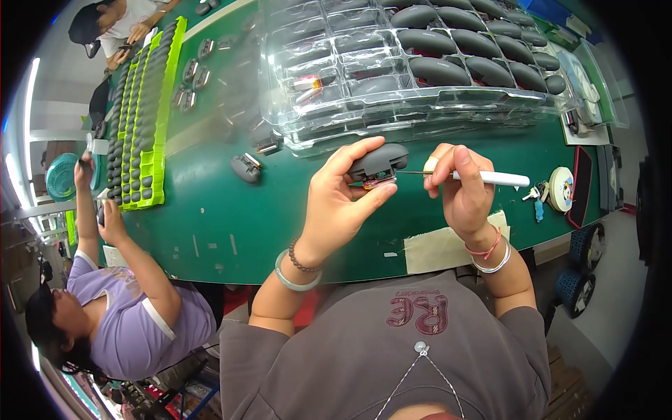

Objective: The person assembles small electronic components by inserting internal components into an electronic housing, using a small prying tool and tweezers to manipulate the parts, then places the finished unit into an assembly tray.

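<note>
— Green tabletop [210, 210] lies bare between the near edge and the clear plastic trays [336, 77], with one loose mouse shell [246, 168] on it. Where's the work?
— Above that gap. Left hand [339, 203], grip closed around a smooth dark mouse body [378, 162]; right hand [462, 192], grip pinched on a slim white-handled tool [490, 178], its metal tip touching the body's underside

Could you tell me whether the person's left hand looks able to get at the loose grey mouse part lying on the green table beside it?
Probably yes: the mouse part lies on open table, but the left hand is full with a mouse.
</note>
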Motion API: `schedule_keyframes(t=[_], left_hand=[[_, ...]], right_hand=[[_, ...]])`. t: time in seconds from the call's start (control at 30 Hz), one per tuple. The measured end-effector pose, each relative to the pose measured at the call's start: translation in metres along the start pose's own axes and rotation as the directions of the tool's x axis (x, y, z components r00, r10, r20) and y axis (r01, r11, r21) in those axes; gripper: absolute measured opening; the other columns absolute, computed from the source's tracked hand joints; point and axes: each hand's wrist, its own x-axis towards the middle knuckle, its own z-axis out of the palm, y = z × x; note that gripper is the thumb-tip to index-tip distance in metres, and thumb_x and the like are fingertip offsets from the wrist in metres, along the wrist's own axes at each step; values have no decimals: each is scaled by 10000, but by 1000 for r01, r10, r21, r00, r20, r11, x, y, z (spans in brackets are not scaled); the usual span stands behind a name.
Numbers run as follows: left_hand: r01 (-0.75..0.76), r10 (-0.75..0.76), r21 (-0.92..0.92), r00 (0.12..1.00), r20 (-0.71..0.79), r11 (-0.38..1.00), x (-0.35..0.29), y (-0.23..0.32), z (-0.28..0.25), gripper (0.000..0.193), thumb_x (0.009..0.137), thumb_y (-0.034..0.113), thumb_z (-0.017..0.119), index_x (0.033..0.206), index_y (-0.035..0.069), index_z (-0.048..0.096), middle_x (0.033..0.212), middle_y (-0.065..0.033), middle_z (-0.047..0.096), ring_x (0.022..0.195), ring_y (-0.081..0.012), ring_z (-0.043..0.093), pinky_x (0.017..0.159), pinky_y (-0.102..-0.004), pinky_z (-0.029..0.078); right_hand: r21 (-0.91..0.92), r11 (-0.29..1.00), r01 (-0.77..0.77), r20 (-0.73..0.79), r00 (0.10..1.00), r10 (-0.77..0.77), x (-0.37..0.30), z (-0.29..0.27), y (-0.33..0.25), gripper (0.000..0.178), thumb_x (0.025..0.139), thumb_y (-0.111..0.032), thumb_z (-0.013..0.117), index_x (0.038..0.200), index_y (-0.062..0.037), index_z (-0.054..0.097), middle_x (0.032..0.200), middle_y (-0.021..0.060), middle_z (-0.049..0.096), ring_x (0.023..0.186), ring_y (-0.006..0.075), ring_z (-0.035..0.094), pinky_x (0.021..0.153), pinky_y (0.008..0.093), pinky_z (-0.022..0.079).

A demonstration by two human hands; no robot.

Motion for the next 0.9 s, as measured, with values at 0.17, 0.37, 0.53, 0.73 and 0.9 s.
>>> schedule_keyframes(t=[0.17,0.37,0.53,0.73,0.9], left_hand=[[-18,19,64,1000,-1,998,0,0,-1,511,712,-75,639,1182,-33,443,1046,-114,526,881,-136,545,693,-237,504],[-59,59,82,998,-3,995,0,1,-1,514,709,-84,636,1182,-40,441,1067,-115,510,922,-152,537,729,-250,502],[-37,37,61,999,-1,997,-2,0,-1,509,707,-88,634,1177,-48,443,1074,-110,503,941,-156,532,750,-256,500],[-68,68,55,998,3,996,-1,-4,1,478,707,-11,656,1153,-1,486,1018,-83,492,920,-161,548,746,-257,538],[-78,77,48,997,6,996,-1,-5,1,476,709,-10,655,1154,-3,486,1020,-83,491,917,-157,545,750,-255,536]], right_hand=[[-40,999,-14,11,1000,14,2,0,1,464,915,-248,351,603,39,536,608,114,530,503,136,462,460,233,367],[4,1000,3,-14,1000,-3,0,1,1,464,912,-245,359,595,44,537,605,116,530,507,140,471,453,232,368],[52,999,11,-13,1000,-11,-1,1,0,466,911,-241,362,588,45,538,604,118,529,505,141,471,453,232,370],[-62,998,31,71,997,-27,1,3,2,452,919,-255,352,580,14,483,596,133,502,497,144,465,405,226,362],[169,973,-158,28,987,156,4,3,2,464,914,-247,372,583,39,526,596,121,516,490,151,472,449,243,385]])
